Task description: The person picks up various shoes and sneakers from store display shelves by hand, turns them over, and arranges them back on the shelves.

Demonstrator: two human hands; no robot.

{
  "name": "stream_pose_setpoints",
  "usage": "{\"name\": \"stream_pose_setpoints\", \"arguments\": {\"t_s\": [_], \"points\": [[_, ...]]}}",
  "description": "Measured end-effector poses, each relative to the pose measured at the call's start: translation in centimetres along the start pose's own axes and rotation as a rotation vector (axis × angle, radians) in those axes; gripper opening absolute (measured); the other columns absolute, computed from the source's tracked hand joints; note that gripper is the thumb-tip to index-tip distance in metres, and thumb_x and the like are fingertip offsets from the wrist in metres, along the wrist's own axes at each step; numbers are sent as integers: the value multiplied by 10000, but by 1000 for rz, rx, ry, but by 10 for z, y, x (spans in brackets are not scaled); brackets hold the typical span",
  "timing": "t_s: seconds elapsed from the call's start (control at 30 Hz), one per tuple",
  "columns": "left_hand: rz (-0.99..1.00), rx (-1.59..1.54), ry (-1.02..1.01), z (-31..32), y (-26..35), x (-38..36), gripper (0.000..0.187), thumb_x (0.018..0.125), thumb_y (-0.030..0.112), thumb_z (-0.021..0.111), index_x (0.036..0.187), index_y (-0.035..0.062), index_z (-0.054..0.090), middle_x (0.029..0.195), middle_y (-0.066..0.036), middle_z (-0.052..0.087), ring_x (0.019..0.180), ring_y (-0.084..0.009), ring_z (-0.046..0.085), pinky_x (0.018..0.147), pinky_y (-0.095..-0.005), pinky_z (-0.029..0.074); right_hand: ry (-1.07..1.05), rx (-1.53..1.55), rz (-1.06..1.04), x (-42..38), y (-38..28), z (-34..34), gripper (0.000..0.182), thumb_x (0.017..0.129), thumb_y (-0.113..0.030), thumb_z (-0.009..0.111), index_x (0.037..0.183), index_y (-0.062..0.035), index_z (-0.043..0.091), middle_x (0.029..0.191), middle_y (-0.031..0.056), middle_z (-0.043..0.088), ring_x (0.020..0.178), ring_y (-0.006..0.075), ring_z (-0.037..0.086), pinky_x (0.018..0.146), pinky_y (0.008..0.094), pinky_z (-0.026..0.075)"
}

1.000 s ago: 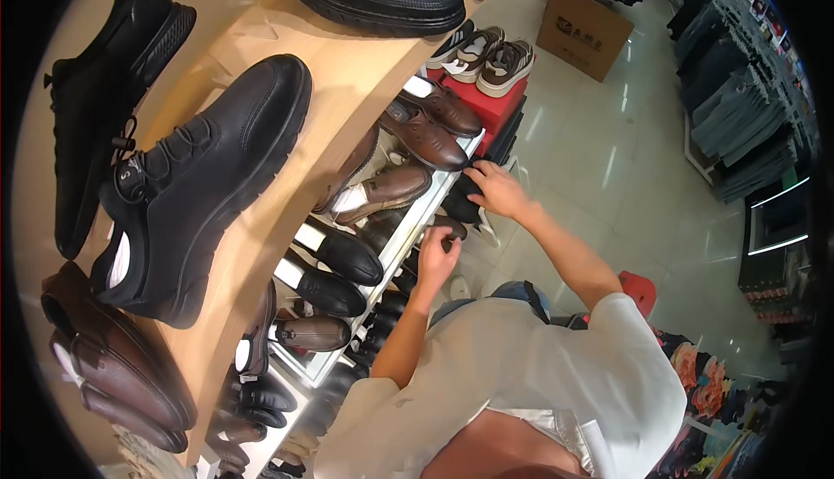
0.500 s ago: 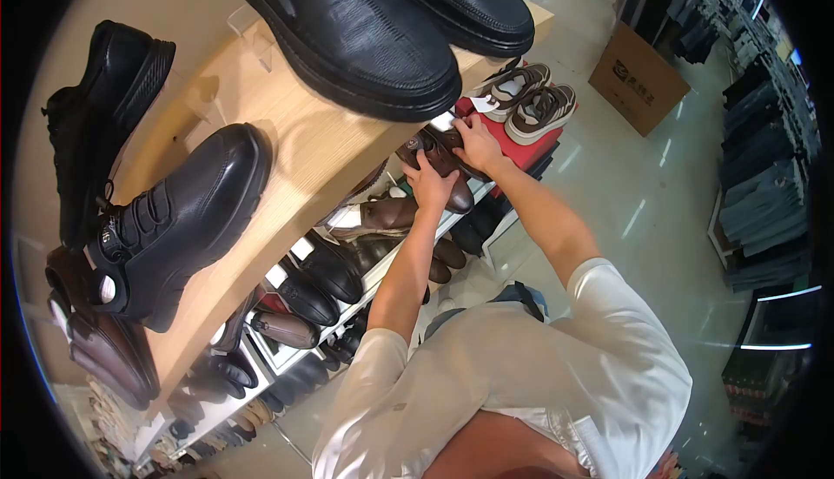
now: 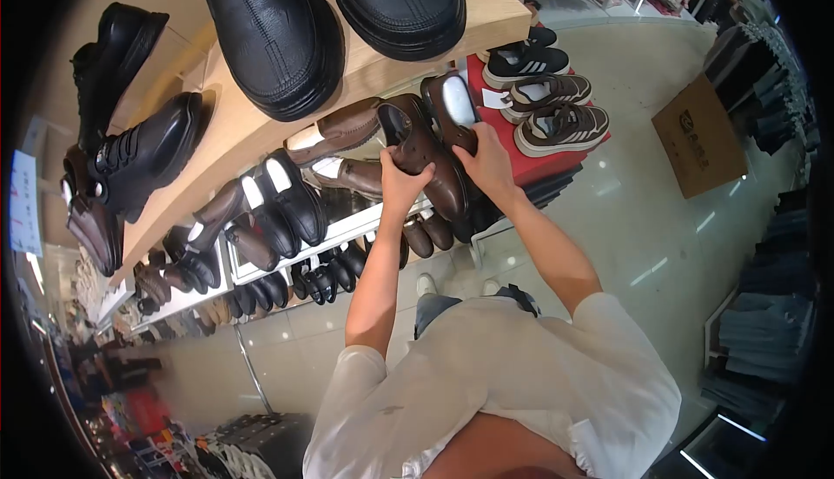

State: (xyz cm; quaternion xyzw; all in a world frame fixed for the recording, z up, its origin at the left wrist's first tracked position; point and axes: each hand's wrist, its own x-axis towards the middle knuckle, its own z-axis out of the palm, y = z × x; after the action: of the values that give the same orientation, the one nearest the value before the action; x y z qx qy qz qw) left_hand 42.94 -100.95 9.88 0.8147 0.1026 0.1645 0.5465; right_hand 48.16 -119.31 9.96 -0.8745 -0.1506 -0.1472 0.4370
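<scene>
Closest to us, past our off-white shirt [image 3: 486, 353], there's a pale wooden shelf [image 3: 493, 26] with chunky black leather slip-ons [image 3: 274, 40], toes pointing out over the edge, presumably so shoppers see the fronts first.

Just below it, both our hands are busy. Our left hand [image 3: 406, 185] is curled around the side of a dark brown leather shoe with a dark open collar [image 3: 449, 182], thumb laid across the upper, probably to keep it from tipping. Our right hand [image 3: 488, 165] is clamped over the toe of a brown leather shoe with a white insole [image 3: 454, 101], which lies right beside the first; part of its grip is hidden, so we can't tell where every finger sits. One hand per shoe likely lets us angle each separately.

The pair is at the end of a white-framed rack [image 3: 346, 226], next to a bright red box [image 3: 556, 159] that props up brown-and-cream sneakers [image 3: 563, 130], maybe for height. Way out on the tiles stands a brown cardboard box [image 3: 698, 140].
</scene>
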Motion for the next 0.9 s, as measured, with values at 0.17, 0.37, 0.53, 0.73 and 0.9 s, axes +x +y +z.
{"name": "stream_pose_setpoints", "arguments": {"t_s": [0.17,0.37,0.53,0.73,0.9], "points": [[-154,-724,-128,-29,31,-72,742,750,43,787,1347,89,349,1271,-89,508,1171,-217,529,994,-340,447,-25,357,93,-43,-27,-65,559,763,-143,804,1207,-36,482,1053,134,585,983,277,616,854,367,500],[-257,-1293,-278,-34,0,-144,910,682,248,908,1402,-8,412,1292,-121,586,1169,-270,604,991,-399,515,-65,900,237,-79,-23,-92,697,777,-118,795,1366,-23,433,1222,104,571,1125,172,566,952,348,459],[-234,-1399,-337,-22,-3,-177,927,685,334,906,1410,15,424,1333,-129,566,1196,-284,588,1025,-412,495,-306,1515,607,-111,-19,-93,653,821,-114,745,1384,-30,425,1286,87,546,1206,179,515,1031,358,406],[-306,-1367,-199,-18,4,-211,1073,617,531,881,1445,43,405,1416,-119,511,1303,-278,500,1088,-443,432,-246,1449,689,-145,-23,-80,639,874,-203,711,1406,-53,393,1329,78,507,1221,193,494,1071,359,367],[-240,-1443,-210,-21,32,-221,1052,719,674,726,1483,52,356,1464,-110,469,1336,-286,465,1100,-475,407,-387,1428,682,-145,-9,-81,657,881,-210,706,1423,-58,366,1325,88,495,1215,204,499,1024,375,423]]}}
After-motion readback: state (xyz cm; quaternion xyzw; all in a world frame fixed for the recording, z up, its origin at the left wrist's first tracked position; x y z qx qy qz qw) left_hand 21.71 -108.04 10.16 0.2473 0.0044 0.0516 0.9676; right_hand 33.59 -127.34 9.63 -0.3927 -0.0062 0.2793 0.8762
